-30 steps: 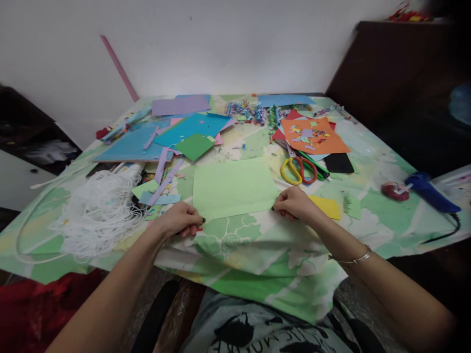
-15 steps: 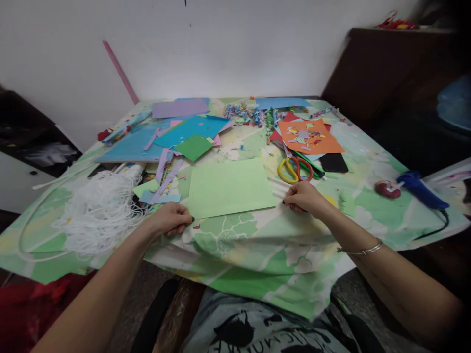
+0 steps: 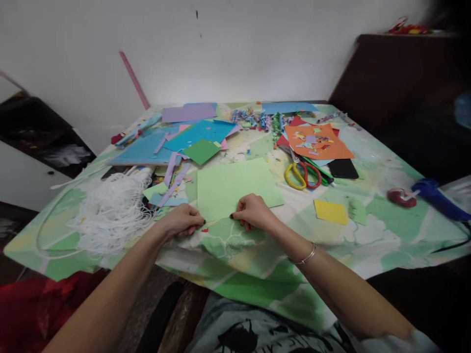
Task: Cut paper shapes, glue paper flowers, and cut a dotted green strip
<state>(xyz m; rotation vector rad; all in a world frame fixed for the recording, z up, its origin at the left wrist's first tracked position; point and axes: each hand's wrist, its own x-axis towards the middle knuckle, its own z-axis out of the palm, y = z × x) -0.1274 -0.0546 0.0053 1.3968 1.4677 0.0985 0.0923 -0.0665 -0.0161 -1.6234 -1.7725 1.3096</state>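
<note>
A sheet of light green paper point(image 3: 235, 184) lies flat on the table in front of me. My left hand point(image 3: 182, 219) is closed at the sheet's near left corner, thumb and fingers pinched together there. At the middle of the near edge, my right hand point(image 3: 253, 212) is also closed, its thumb tip on the paper's edge. The fingers' undersides are hidden. A tiny red scrap point(image 3: 205, 229) sits by my left thumb. Scissors with yellow and red handles point(image 3: 295, 176) rest beyond my right hand.
White cord point(image 3: 114, 211) is heaped at left. Behind are blue paper point(image 3: 200, 136), a dark green piece point(image 3: 202, 151) and orange paper point(image 3: 312, 139) bearing scraps. To the right lie a black phone-like slab point(image 3: 343, 168), a yellow piece point(image 3: 331, 212) and a blue glue gun point(image 3: 437, 196).
My right hand has moved left, from beside the paper's near right corner to the middle of its near edge. My left hand stays by the left corner. The view has shifted slightly.
</note>
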